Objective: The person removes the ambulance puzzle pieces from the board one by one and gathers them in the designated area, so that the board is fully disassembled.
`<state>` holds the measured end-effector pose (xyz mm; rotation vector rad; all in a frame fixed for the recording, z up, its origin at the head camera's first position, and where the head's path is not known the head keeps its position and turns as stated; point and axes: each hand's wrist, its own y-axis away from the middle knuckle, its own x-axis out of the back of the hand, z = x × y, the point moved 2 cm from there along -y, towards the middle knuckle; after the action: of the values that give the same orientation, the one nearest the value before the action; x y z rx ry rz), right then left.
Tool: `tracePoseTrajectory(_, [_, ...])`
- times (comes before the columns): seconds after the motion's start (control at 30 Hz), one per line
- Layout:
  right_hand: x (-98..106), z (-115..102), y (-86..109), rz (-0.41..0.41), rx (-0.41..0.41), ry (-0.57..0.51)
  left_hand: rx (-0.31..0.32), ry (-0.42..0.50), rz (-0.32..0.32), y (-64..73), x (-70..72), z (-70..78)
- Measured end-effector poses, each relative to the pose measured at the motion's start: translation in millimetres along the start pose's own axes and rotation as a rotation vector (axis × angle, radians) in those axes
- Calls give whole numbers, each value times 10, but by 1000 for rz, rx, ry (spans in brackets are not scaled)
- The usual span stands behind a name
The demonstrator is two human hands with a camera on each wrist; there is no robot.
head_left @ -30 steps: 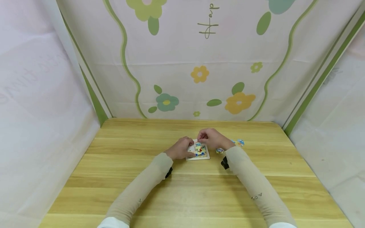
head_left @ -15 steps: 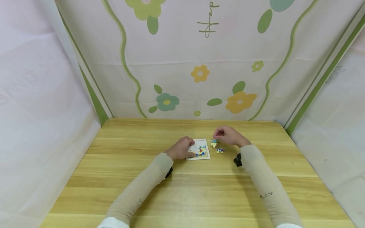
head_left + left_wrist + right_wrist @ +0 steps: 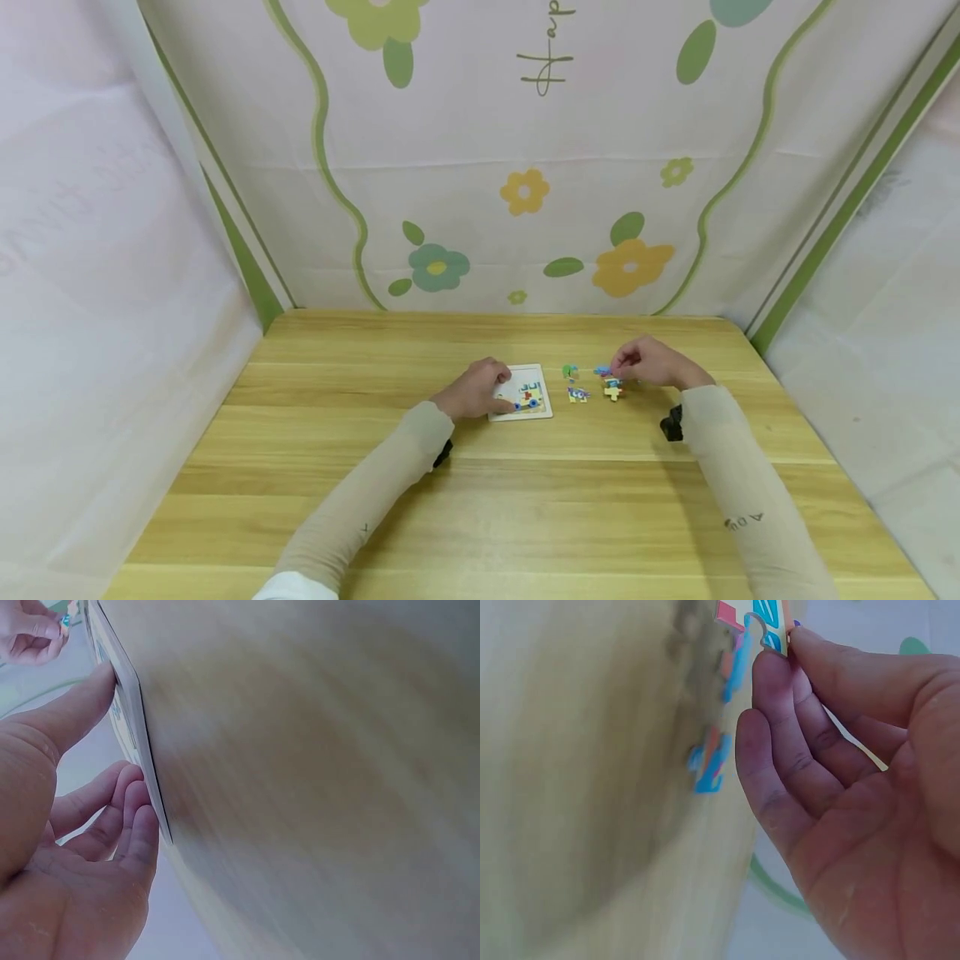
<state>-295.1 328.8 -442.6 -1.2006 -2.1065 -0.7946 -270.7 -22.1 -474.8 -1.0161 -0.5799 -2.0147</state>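
Note:
A small square jigsaw tray (image 3: 546, 412) lies on the table, with several pieces in its lower right part and bare white around them. My left hand (image 3: 478, 390) holds it at the left side; in the left wrist view the thumb (image 3: 90, 701) lies over the tray edge (image 3: 142, 720) and the curled fingers touch the rim. To the right of the tray, my right hand (image 3: 654, 363) pinches a yellow and blue jigsaw piece (image 3: 612, 392) between thumb and fingertips, held over the table. The right wrist view shows this piece (image 3: 772, 619) at the top, partly cut off.
Between tray and right hand lie a green piece (image 3: 570, 372) and a blue and yellow piece (image 3: 577, 395). A blue piece (image 3: 602, 370) is beside the right fingertips. The wooden table (image 3: 480, 517) ends at a flowered cloth wall (image 3: 465, 208) behind, with cloth on both sides.
My right hand has moved right from above the tray, taking the yellow and blue piece out with it and uncovering the green piece. The left hand has stayed on the tray.

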Motion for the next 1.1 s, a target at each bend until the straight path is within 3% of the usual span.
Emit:
tracePoseTrajectory(0.3, [-61,102,38,7,-12,-18,1,-20,-4,-1,-8,-6])
tracePoseTrajectory(0.8, [-188,41,32,29,-56,48,17,-33,-24,12,3,24])
tracePoseTrajectory(1.1, [-194,-184,-40,51,-6,109,26,-108,-76,4,29,80])
